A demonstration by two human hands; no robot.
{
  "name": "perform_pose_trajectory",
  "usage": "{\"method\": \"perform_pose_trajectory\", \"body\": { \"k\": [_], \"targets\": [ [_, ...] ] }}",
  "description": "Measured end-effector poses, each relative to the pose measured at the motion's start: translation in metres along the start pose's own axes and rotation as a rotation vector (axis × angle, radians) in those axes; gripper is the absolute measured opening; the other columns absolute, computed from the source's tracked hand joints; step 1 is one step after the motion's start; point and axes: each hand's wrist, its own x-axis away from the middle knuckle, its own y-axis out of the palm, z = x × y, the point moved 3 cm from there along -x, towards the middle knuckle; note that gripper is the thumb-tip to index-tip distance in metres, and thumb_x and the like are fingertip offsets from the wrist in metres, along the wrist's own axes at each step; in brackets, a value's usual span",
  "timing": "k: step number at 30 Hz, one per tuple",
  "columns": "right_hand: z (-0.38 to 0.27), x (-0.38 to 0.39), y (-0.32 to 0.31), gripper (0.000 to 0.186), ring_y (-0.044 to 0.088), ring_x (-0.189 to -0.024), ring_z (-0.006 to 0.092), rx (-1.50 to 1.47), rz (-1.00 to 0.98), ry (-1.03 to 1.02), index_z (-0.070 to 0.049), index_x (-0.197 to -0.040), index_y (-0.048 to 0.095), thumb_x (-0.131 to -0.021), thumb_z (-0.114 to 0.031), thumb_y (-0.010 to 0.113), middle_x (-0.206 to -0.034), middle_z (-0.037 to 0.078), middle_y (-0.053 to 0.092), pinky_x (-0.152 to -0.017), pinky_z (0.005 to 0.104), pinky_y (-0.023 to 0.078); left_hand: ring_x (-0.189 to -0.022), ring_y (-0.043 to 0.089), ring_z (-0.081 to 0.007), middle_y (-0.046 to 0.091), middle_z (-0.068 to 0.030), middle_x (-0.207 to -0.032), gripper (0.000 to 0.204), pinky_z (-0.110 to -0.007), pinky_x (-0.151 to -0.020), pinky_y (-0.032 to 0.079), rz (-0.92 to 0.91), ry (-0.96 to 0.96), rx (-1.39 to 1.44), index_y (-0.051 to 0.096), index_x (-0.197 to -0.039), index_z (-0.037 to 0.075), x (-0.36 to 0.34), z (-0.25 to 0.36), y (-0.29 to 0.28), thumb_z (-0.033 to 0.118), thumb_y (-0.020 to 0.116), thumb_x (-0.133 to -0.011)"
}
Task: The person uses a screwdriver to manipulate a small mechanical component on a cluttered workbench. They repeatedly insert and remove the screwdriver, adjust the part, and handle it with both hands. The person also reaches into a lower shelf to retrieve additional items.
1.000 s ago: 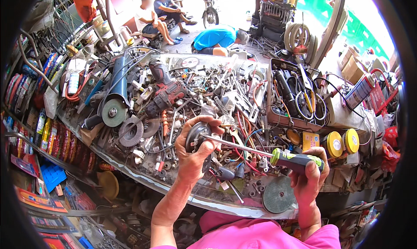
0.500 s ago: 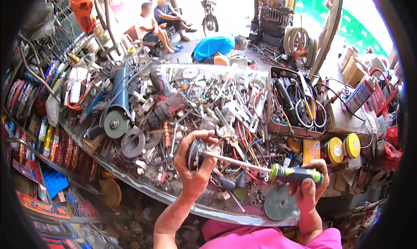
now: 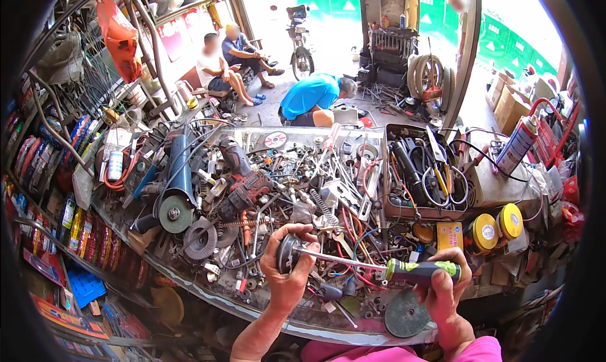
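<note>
My left hand [image 3: 290, 280] grips a round black metal part [image 3: 285, 253] upright, fingers curled over its top. My right hand [image 3: 445, 286] is closed round the green-and-black handle of a screwdriver [image 3: 416, 270]; its long steel shaft reaches left to the black part, its tip at the part's face, partly hidden by my thumb. Beneath both hands lies a bench [image 3: 315, 325] heaped with bolts, wrenches, springs and wires. A grey grinding disc [image 3: 406, 313] lies just below my right hand.
An angle grinder [image 3: 178, 157] and red drill [image 3: 243, 188] lie left; a toolbox [image 3: 416, 212], yellow tins [image 3: 485, 234] and spray can [image 3: 516, 144] right. Tire racks [image 3: 47, 147] line the left. Beyond are two seated people [image 3: 218, 71], one crouching [image 3: 309, 100], another standing [image 3: 461, 21] and a motorbike [image 3: 302, 62].
The view has tilted up, so the bench and background sit lower in the picture. Both hands keep their grips on the black part and screwdriver, now lower in the frame.
</note>
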Motion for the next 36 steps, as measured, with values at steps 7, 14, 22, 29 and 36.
{"method": "perform_pose_trajectory", "body": {
  "k": [7, 14, 22, 29, 36],
  "targets": [
    [-0.097, -0.027, 0.028, 0.065, 0.062, -0.057, 0.0164, 0.317, 0.164, -0.758, -0.003, -0.113, 0.051, -0.081, -0.054, 0.075, -0.085, 0.009, 0.059, -0.050, 0.0281, 0.050, -0.088, 0.062, -0.0074, 0.067, -0.0045, -0.100, 0.028, -0.022, -0.078, 0.051, 0.075, 0.063, -0.026, 0.062, -0.114, 0.001, 0.002, 0.003, -0.005, 0.001, 0.071, -0.087],
    [-0.037, -0.146, 0.195, 0.036, 0.066, -0.064, 0.0288, 0.531, -0.138, -1.116, -0.007, -0.106, 0.060, -0.086, -0.032, 0.075, -0.079, 0.012, 0.069, -0.055, 0.0422, 0.047, -0.090, 0.062, -0.0088, 0.066, -0.0043, -0.103, 0.030, -0.024, -0.082, 0.051, 0.108, 0.108, -0.037, 0.061, -0.115, -0.001, -0.004, -0.018, 0.002, 0.000, 0.069, -0.087],
    [0.005, -0.134, 0.211, 0.040, 0.069, -0.077, 0.0352, 0.657, -0.326, -1.030, -0.004, -0.110, 0.058, -0.085, -0.029, 0.077, -0.088, 0.018, 0.068, -0.065, 0.0425, 0.055, -0.088, 0.058, -0.0072, 0.064, -0.0025, -0.105, 0.033, -0.023, -0.079, 0.051, 0.157, 0.092, -0.016, 0.060, -0.118, 0.002, -0.006, -0.017, -0.011, 0.004, 0.072, -0.087],
    [-0.021, -0.111, 0.172, 0.039, 0.068, -0.074, 0.0356, 0.592, -0.213, -1.068, -0.004, -0.103, 0.059, -0.087, -0.036, 0.073, -0.079, 0.016, 0.067, -0.063, 0.0459, 0.052, -0.089, 0.060, -0.0092, 0.065, -0.0048, -0.102, 0.032, -0.026, -0.083, 0.051, 0.059, 0.128, -0.080, 0.060, -0.116, 0.001, 0.002, -0.021, 0.007, 0.000, 0.069, -0.086],
    [-0.049, -0.104, 0.103, 0.035, 0.065, -0.063, 0.0335, 0.754, -0.163, -1.146, -0.006, -0.099, 0.058, -0.086, -0.034, 0.074, -0.075, 0.014, 0.065, -0.057, 0.0453, 0.051, -0.091, 0.059, -0.0105, 0.064, -0.0051, -0.102, 0.029, -0.025, -0.084, 0.051, 0.033, 0.109, -0.023, 0.061, -0.114, 0.000, -0.002, -0.018, 0.011, 0.002, 0.069, -0.087]
  ]
}}
